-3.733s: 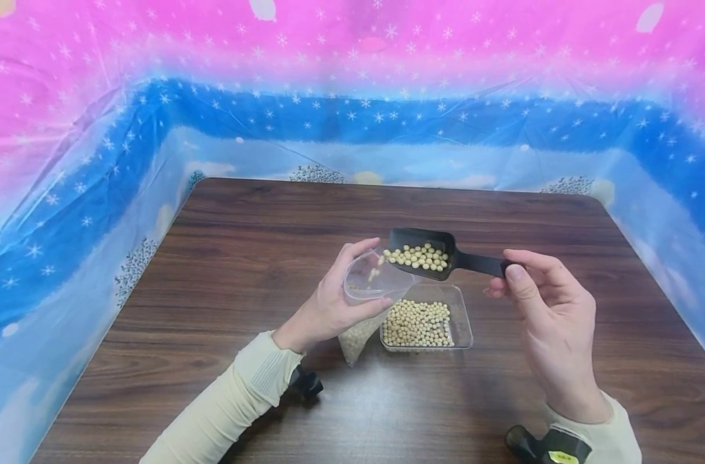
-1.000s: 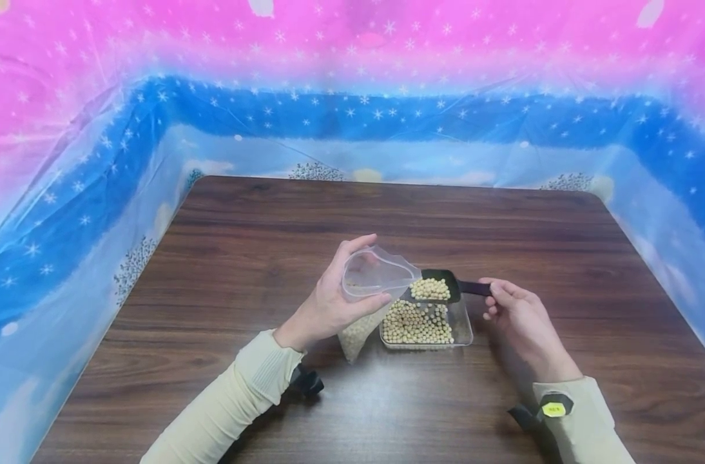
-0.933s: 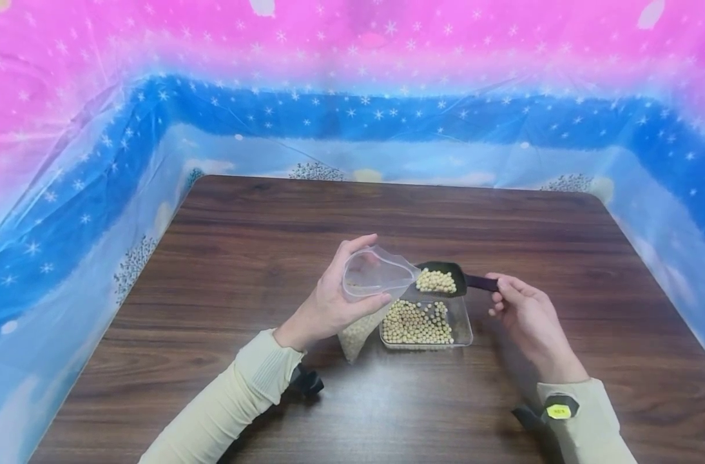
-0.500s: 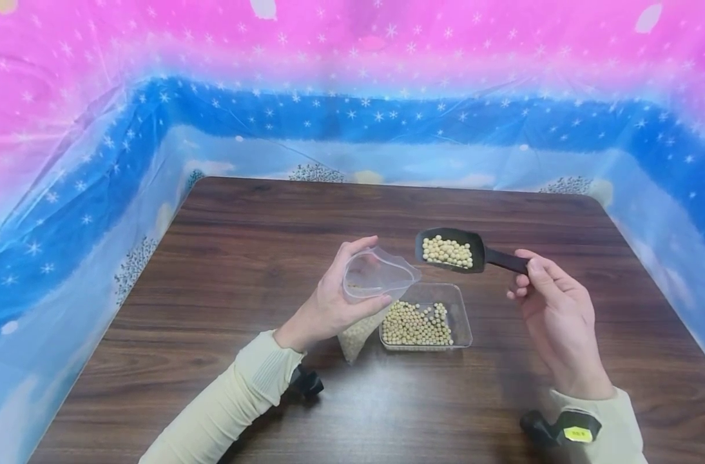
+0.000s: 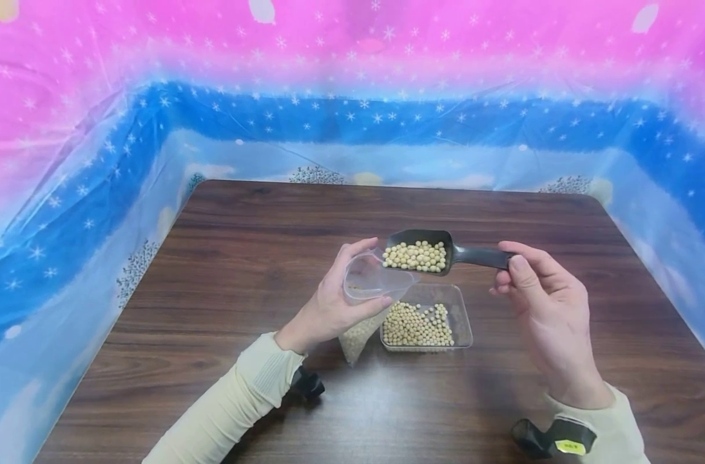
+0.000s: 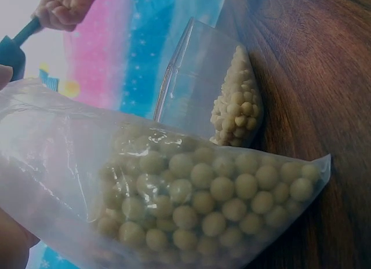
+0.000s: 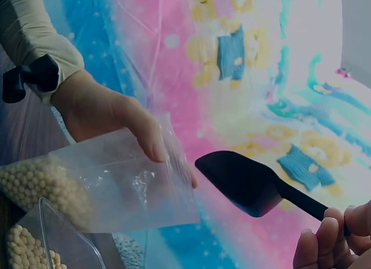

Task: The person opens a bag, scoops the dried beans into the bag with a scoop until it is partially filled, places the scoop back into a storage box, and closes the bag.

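My left hand holds up a clear plastic zip bag, thumb and fingers spreading its mouth wide. Pale round soybeans fill the bag's lower part, as the left wrist view shows. Between thumb and fingers, my right hand pinches the handle end of a black scoop. A heap of soybeans lies in the scoop, whose front edge overlaps the bag's mouth in the head view. Below stands a clear rectangular container holding more soybeans, with a bare patch toward its right side.
The container and the bag's lower end are close together on the dark wood-grain table. A pink and blue patterned cloth surrounds the table's far side and flanks. Black wrist devices sit at both sleeves.
The loaded scoop has risen from the container, swung up to the right, then come left to the bag's mouth. Fewer soybeans lie in the container than before. My left hand has stayed put.
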{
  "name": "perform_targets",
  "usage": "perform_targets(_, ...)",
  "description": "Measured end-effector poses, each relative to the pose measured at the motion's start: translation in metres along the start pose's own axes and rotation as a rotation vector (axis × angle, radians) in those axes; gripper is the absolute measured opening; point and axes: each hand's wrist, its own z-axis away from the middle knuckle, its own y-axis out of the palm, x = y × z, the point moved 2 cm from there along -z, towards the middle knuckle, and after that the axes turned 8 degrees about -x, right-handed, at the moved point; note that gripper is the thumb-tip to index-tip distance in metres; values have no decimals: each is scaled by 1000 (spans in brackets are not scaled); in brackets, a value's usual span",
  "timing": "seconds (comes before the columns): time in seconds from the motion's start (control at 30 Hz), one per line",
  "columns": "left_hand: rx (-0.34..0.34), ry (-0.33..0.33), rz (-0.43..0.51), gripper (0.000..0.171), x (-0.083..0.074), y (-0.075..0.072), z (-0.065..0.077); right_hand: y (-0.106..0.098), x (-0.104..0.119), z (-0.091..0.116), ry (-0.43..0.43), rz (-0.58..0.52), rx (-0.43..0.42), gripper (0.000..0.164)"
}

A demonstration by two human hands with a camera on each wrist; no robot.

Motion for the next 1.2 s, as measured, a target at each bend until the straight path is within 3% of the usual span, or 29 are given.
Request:
perform_targets(0.33, 15, -44, 3, 80, -1, -1, 2, 8, 4, 4, -64, 119, -6, 29)
perform_targets(0.67, 19, -71, 24, 81, -3, -1, 2, 13, 11, 7, -159, 350, -72, 26)
perform_targets(0.97, 18, -74, 15, 83, 0, -1, 2, 16, 13, 11, -376, 395, 21, 23)
perform_targets(1.1, 16, -63, 2, 82, 0, -1, 2, 22, 16, 15, -467, 504, 59, 23)
perform_targets(1.2, 15, -44, 10, 81, -1, 0, 3, 29, 22, 19, -612, 575, 23, 18)
